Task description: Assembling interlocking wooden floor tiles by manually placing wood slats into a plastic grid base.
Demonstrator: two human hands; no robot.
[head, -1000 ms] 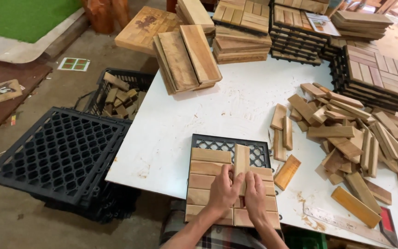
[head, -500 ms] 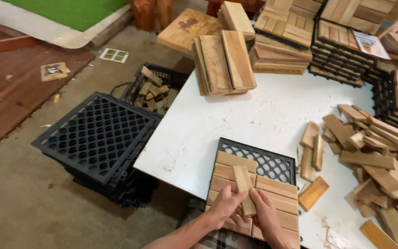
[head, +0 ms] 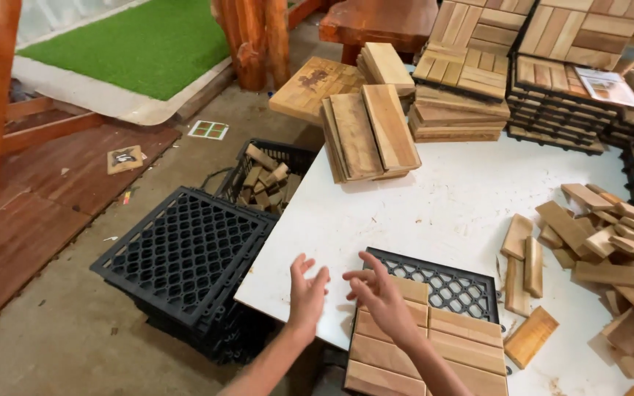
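Tile: a square black plastic grid base (head: 445, 287) partly covered with pale wooden slats (head: 434, 345) lies at the near edge of the white counter (head: 434, 205); its far strip of lattice is bare.
Left hand: the left hand (head: 307, 292) hovers just off the tile's left side, over the counter edge, fingers spread, holding nothing.
Right hand: the right hand (head: 379, 297) hangs above the tile's slats, fingers apart and loose, gripping nothing.
Handling: the tile looks stiff and fairly light; the slats seem smooth and rigid, not fragile. I'd judge it best taken by two opposite edges of the plastic base, not by a single slat.
Nearby: loose wooden slats in a heap (head: 610, 257) to the right on the counter, one short orange-brown block (head: 531, 336) just beside the tile.
Floor: black plastic lattice crates (head: 185, 257) stand left of the counter, one crate of wood offcuts (head: 266, 180) behind.
Far side: stacked finished tiles (head: 464, 88).
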